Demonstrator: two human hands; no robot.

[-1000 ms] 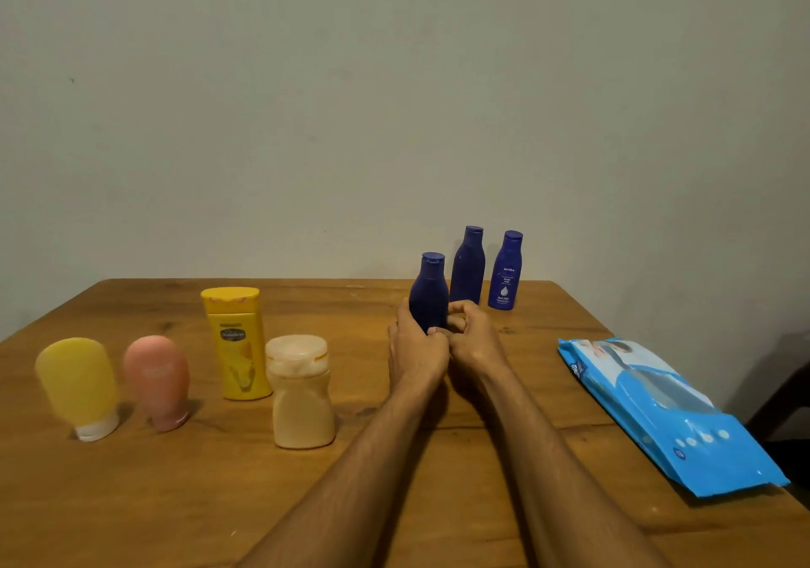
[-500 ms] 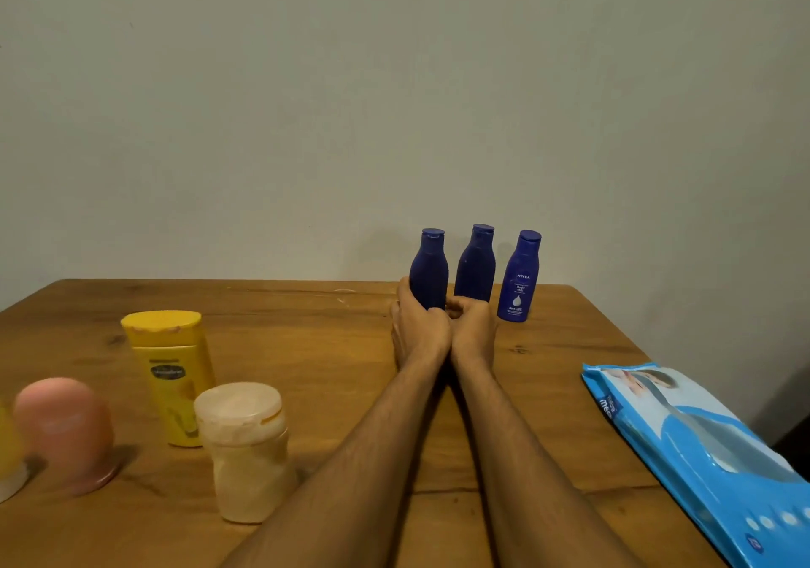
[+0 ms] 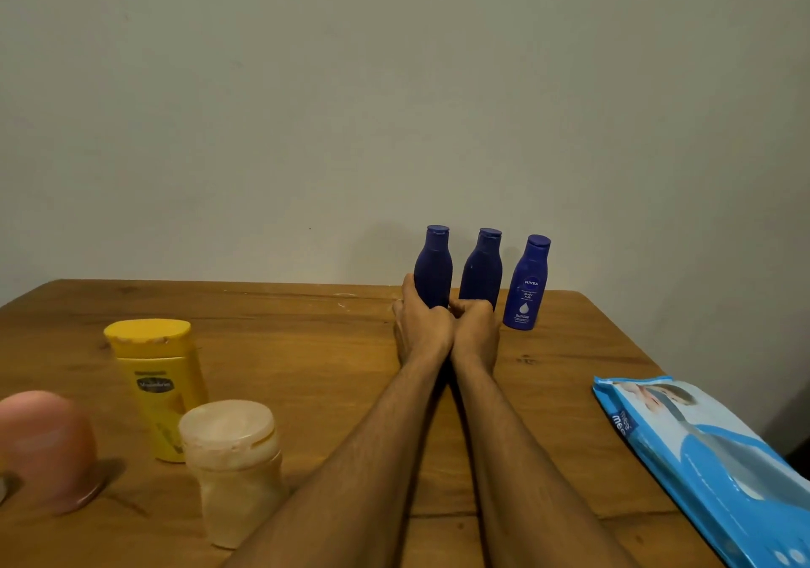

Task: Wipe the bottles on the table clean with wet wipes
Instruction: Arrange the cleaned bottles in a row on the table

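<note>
Fingers (image 3: 410, 293) of the left hand (image 3: 423, 326) curl round the low part of the left blue bottle (image 3: 433, 269), likely to keep it upright in its row at the far side of the bench (image 3: 307, 348); the right hand (image 3: 475, 326) is curled tight just beside, in front of the middle blue bottle (image 3: 481, 273); I cannot tell if it holds anything; the wet wipes pack (image 3: 701, 458) lies at the near right, well apart, and no wipe shows, so wiping looks not yet begun; the yellow bottle (image 3: 158, 387), cream bottle (image 3: 232, 471) and pink bottle (image 3: 44, 449) wait at the near left.
</note>
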